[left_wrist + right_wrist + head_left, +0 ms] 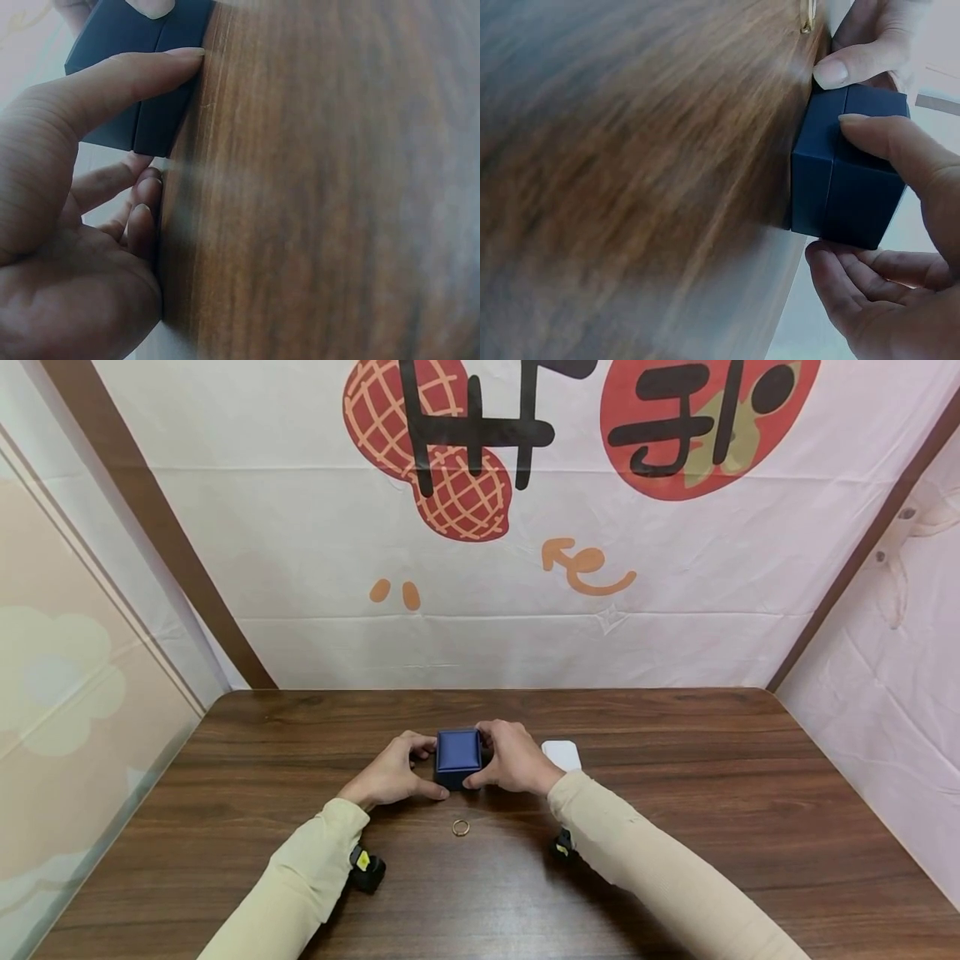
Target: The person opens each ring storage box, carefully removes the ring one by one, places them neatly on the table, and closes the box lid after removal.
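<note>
A dark blue ring box (458,750) stands on the table with its lid closed, a seam running round its sides. My left hand (393,772) holds it from the left, the thumb across the front face. From the other side my right hand (517,758) grips the box, its thumb on the front near the lid seam in the right wrist view; the fingers curl by the far right side. A gold ring (461,835) lies on the wood just in front of the box, touched by neither hand.
Partly behind my right wrist is a small white object (561,753) with rounded corners. The brown wooden table (675,735) ends at a printed fabric wall (300,527) at the back. Fabric walls also flank it left and right.
</note>
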### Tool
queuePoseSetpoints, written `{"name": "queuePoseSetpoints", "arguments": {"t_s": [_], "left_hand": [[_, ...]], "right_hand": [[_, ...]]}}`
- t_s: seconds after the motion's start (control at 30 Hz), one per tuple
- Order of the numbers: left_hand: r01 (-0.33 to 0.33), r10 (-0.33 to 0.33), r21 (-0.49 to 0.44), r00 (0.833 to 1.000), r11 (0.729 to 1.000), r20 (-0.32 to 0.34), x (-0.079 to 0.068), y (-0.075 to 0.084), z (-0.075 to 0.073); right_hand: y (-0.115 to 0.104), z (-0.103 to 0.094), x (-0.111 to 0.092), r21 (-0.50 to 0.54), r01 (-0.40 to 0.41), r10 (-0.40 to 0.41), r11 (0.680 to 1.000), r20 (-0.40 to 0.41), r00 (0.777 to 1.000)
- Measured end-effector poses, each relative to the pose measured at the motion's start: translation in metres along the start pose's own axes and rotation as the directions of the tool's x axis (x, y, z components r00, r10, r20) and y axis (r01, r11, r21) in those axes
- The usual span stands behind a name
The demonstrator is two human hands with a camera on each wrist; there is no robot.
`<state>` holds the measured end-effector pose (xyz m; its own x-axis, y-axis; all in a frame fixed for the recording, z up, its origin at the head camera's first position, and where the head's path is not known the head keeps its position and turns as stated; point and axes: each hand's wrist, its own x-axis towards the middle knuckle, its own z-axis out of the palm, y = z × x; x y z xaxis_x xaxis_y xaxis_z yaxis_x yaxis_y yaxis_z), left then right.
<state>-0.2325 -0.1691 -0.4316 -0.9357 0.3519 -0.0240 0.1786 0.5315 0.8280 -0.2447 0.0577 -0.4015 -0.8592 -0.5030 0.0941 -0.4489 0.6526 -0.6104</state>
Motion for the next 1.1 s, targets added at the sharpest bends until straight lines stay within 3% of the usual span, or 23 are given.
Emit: {"name": "queuePoseSetpoints", "arguments": {"t_s": [0.5, 1.1], "left_hand": [[0.004, -0.004, 0.015, 1.000, 1.000, -0.009, -0.001, -0.002, 0.000], [-0.022, 0.023, 0.024, 1.000, 0.999, -0.015, -0.002, -0.002, 0.001]], "right_hand": [[0.009, -0.006, -0.007, 0.071, -0.037, 0.038, 0.997, -0.014, 0.999], [0.051, -0.064, -0.046, 0.190, -0.021, 0.036, 0.982, -0.075, 0.997]]}}
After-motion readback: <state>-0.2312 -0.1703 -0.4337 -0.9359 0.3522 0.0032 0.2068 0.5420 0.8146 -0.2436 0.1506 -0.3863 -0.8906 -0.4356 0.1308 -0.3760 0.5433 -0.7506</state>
